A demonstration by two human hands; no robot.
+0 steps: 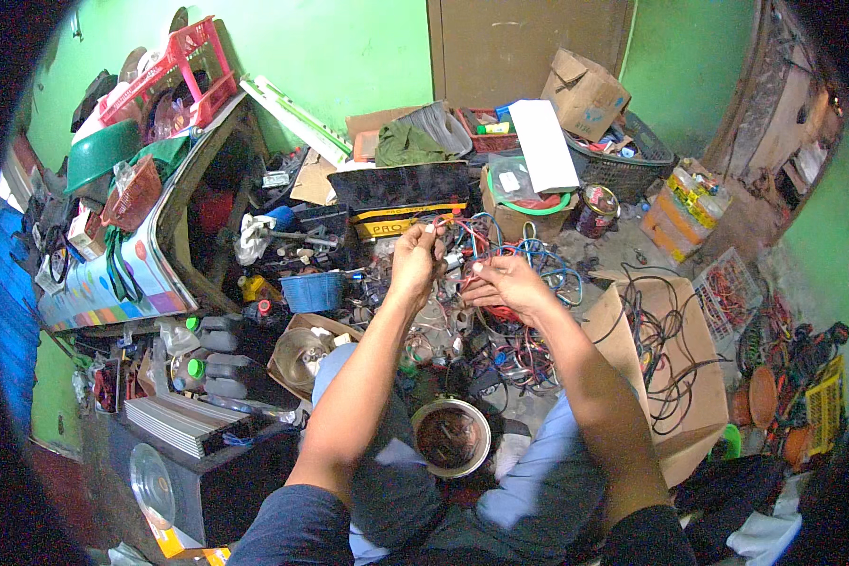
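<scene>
Both my hands are raised over a tangle of coloured wires. My left hand [417,262] is closed, thumb and fingers pinching a thin red wire [443,219] near its tips. Just right of it and a little nearer, my right hand [511,286] is closed in a pinch on thin wire too, its fingers partly hiding the strand. Loops of blue wire [566,274] lie behind the right hand. Below the hands spreads a heap of mixed wires [524,363]. Between my knees stands a round metal pot [487,437] with brownish contents I cannot make out.
An open cardboard box [698,443] of black cables stands at the right. A blue basket [311,292] and a black toolbox with a yellow band [401,184] stand beyond my left arm. A finned metal unit [179,423] rests on a black box at the left.
</scene>
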